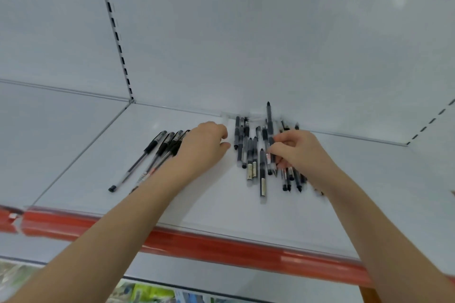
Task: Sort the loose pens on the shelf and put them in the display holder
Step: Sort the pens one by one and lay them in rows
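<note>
While the sorting step is seemingly running and nothing is yet going into a holder, the white shelf (98,179) is carrying two lots. Lot one, left of centre: a fanned row of grip pens (157,150), lying slantwise and side by side, their upper ends passing under the left hand (204,145). That hand is resting over them with fingers bent down, and whether it is gripping them cannot be told. Lot two, right of centre: a mixed pile (248,155) of dark capped pens, lying roughly parallel and overlapping. The right hand (298,152) is curling its fingertips round a long pen (269,120) in that pile and pinching it. The next move is probably calling for lifting that pen free without dragging its neighbours, then matching it to its lot. Display holder: not plainly showing. A faint clear shape (227,115) at the back wall behind the pile may be it, but it is too blurred to tell, and any contents are going unseen.
</note>
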The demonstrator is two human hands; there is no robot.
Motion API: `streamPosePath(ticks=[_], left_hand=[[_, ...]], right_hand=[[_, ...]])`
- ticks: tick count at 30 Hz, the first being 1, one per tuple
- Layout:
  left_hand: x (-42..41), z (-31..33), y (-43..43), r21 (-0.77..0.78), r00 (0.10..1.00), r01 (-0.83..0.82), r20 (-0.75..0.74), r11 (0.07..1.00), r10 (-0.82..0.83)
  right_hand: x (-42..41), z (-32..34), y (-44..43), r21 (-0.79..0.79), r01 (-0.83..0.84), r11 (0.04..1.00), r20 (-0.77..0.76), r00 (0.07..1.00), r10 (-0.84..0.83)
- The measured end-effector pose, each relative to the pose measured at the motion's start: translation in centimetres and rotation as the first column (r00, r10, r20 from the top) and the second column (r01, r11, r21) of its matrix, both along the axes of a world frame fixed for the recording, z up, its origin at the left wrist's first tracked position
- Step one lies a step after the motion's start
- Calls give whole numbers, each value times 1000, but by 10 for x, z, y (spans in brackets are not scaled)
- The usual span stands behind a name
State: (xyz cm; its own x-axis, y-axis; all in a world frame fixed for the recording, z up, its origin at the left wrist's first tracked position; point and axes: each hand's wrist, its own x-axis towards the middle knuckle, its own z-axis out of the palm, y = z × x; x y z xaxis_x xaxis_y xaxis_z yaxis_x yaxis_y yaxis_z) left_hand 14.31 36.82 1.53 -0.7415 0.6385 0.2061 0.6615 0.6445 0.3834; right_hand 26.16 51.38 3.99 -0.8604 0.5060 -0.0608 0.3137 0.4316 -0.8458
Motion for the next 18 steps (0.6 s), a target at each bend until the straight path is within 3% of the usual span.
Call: streamPosePath(ticks=[4,9,12,15,18], left_hand=[[-7,-2,21,-191,1000,1,-28,982,-7],[-11,-5,24,-190,999,32,-8,981,-35],[-6,4,14,121,980,30,193,992,-53],[11,20,-4,545,844,-24,460,838,-275],[25,32,-18,696,755,-65,503,715,-421]], right_hand=[[19,3,0,-59,-17,998,-35,999,14],[38,3,-5,18,-11,1000,-150,989,14],[46,3,-7,66,44,997,-234,972,-27],[54,6,-11,145,-1,989,-270,962,40],[58,6,-14,173,-70,982,-283,952,118]])
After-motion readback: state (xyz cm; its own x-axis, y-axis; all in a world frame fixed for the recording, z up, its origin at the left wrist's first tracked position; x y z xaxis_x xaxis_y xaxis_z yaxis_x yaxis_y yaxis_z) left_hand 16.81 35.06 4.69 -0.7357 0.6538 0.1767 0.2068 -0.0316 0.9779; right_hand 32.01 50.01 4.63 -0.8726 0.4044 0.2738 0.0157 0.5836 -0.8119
